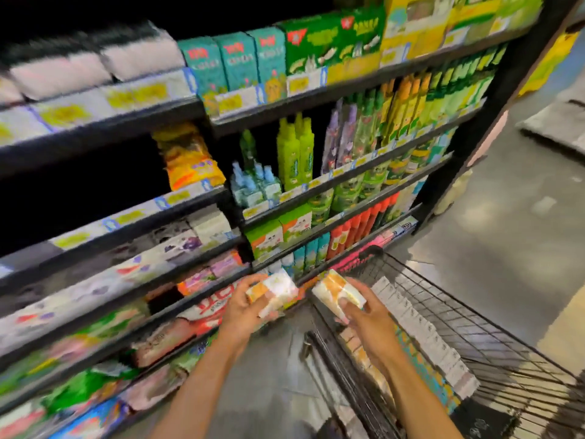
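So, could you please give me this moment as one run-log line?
left hand: holds first orange-and-white pack | right hand: holds second pack | scene: shelves on left, wire cart on right

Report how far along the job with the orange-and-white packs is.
Done: rows of boxes already lie in the cart. In hand: the left hand grips one orange-and-white pack, the right hand another pack, both held between shelf and cart. Left: neither pack is set down yet; whether they go to shelf or cart, I cannot tell.
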Motion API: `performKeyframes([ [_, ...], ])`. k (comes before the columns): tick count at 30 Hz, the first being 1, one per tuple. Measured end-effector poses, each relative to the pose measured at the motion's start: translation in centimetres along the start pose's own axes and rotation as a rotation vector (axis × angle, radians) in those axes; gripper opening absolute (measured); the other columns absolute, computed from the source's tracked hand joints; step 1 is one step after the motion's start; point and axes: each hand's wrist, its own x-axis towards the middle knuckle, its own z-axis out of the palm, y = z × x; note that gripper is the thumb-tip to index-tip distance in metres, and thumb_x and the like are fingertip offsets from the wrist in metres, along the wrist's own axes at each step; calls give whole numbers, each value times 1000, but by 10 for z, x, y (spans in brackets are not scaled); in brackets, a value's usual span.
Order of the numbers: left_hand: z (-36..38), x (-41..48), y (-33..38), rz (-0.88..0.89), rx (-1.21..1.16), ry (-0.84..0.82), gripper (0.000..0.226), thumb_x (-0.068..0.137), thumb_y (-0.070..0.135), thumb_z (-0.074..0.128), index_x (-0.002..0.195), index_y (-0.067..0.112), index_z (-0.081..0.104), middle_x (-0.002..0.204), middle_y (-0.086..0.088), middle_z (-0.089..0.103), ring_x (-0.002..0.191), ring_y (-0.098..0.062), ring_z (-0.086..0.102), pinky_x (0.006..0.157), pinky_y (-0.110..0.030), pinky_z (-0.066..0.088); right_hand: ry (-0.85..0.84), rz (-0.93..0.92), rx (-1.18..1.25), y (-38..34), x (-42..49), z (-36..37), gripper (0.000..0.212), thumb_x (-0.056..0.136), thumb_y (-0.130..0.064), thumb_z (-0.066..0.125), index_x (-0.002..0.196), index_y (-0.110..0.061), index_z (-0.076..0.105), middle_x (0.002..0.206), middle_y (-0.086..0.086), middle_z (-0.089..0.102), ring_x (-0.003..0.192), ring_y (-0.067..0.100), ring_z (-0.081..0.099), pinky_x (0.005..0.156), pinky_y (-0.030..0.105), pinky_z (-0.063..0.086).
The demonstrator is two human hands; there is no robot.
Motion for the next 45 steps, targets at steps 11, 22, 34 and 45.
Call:
performKeyframes([
  [11,-166,-76,37,148,78,122,71,67,-7,89,124,26,62,114,-5,73,103,-23,70,83,-42,61,-279,-169,-232,-21,-15,167,73,58,-18,91,125,-30,65,121,7,69,100,18,69,68,29,57],
  [22,-231,-98,94,311,240,230,56,79,20,89,123,38,59,118,10,68,100,-4,68,71,-19,55,-422,-373,-366,-81,-20,241,55,82,-3,85,121,-34,61,113,-12,66,99,5,66,74,28,58],
  [34,-230,-48,148,456,265,387,58,73,24,93,125,31,68,116,5,74,105,-12,71,87,-35,61,-555,-586,-527,-148,67,272,59,82,-24,88,131,-41,61,132,-7,63,113,9,63,88,27,55],
  [45,-216,-16,165,519,349,547,59,70,33,94,124,32,69,110,12,75,101,-4,70,83,-24,59,-580,-857,-805,-203,126,308,62,86,-31,85,143,-21,62,131,-15,55,124,1,47,101,11,37],
])
